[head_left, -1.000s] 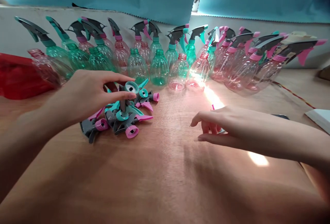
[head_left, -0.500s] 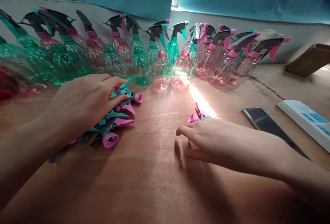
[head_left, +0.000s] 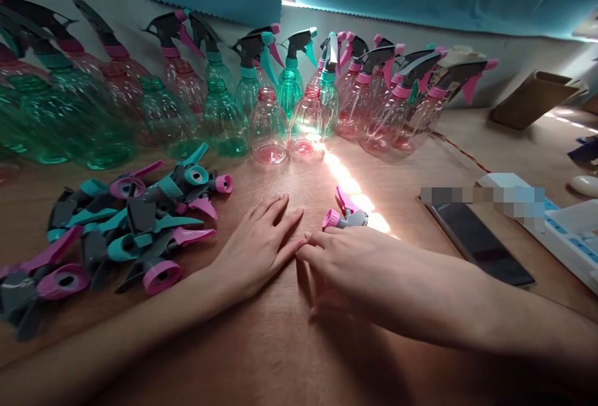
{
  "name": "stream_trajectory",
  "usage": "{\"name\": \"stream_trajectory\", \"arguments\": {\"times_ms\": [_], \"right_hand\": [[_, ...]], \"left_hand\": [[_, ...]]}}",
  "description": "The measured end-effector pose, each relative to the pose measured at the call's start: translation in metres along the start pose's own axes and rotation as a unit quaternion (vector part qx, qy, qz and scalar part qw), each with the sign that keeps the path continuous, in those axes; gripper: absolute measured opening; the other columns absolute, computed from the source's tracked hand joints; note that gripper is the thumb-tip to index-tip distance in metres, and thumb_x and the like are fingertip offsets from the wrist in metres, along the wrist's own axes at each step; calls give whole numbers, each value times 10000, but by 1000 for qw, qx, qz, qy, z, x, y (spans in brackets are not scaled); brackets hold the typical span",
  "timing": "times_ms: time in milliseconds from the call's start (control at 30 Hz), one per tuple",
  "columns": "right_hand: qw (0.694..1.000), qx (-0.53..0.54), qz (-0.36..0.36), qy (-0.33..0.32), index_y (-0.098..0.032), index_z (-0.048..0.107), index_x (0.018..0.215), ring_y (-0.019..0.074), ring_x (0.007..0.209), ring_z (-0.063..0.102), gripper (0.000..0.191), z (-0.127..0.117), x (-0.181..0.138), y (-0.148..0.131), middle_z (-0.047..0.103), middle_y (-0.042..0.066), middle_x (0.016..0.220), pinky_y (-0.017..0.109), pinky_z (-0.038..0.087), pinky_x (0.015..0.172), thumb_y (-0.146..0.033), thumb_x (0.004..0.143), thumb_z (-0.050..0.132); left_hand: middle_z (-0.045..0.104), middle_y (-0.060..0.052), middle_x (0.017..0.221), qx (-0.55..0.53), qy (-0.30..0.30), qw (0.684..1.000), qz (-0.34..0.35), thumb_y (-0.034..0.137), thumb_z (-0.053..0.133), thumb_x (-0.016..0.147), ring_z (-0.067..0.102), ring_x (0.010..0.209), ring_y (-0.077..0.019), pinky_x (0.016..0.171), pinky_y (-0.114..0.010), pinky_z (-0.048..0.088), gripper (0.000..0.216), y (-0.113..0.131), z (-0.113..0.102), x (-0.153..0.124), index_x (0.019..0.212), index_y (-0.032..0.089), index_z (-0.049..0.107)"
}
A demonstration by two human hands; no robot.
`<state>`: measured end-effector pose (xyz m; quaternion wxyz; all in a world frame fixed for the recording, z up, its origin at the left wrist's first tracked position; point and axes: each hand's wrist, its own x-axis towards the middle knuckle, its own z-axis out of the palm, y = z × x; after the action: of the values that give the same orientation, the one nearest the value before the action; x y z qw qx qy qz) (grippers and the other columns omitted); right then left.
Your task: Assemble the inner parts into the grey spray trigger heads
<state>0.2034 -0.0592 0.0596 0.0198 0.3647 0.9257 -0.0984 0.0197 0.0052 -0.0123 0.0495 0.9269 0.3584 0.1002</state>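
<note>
Pink-collared spray head (head_left: 350, 219) near right hand (head_left: 348, 263) (its grip hidden, cannot tell) | left hand (head_left: 255, 241) spread on table (head_left: 280, 337)

Left hand (head_left: 256, 247) — off spray heads (head_left: 142, 214), beside right hand (head_left: 348, 266)

Glare streaks the tabletop (head_left: 266, 356), the right hand (head_left: 343, 263) casts shadow, and leftmost bottles (head_left: 60, 121) blur.
</note>
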Motion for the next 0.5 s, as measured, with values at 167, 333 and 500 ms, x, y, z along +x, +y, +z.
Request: {"name": "stream_trajectory", "arguments": {"times_ms": [167, 333, 500], "right_hand": [[999, 26, 30, -25, -146, 628, 873, 209, 749, 597, 90, 2, 9, 8, 658, 68, 858, 317, 435, 647, -195, 813, 584], [989, 92, 101, -54, -167, 591, 813, 153, 684, 583, 41, -17, 6, 20, 645, 15, 813, 274, 398, 610, -204, 813, 609], [991, 38, 128, -13, -201, 545, 847, 153, 686, 550, 133, -36, -5, 49, 620, 7, 806, 267, 356, 559, -331, 852, 572]], "left_hand": [[382, -188, 1434, -5, -12, 1000, -7, 424, 362, 949, 354, 1318, -340, 1043, -545, 335, 481, 0, -4, 0, 1338, 160, 463], [381, -189, 1434, -4, -10, 1000, -5, 432, 389, 941, 362, 1312, -342, 1039, -538, 342, 488, 1, -5, 1, 1341, 163, 461], [379, -185, 1437, -3, -19, 1000, -3, 431, 403, 937, 350, 1321, -335, 1055, -523, 333, 492, 0, -5, 1, 1345, 160, 457]]}}
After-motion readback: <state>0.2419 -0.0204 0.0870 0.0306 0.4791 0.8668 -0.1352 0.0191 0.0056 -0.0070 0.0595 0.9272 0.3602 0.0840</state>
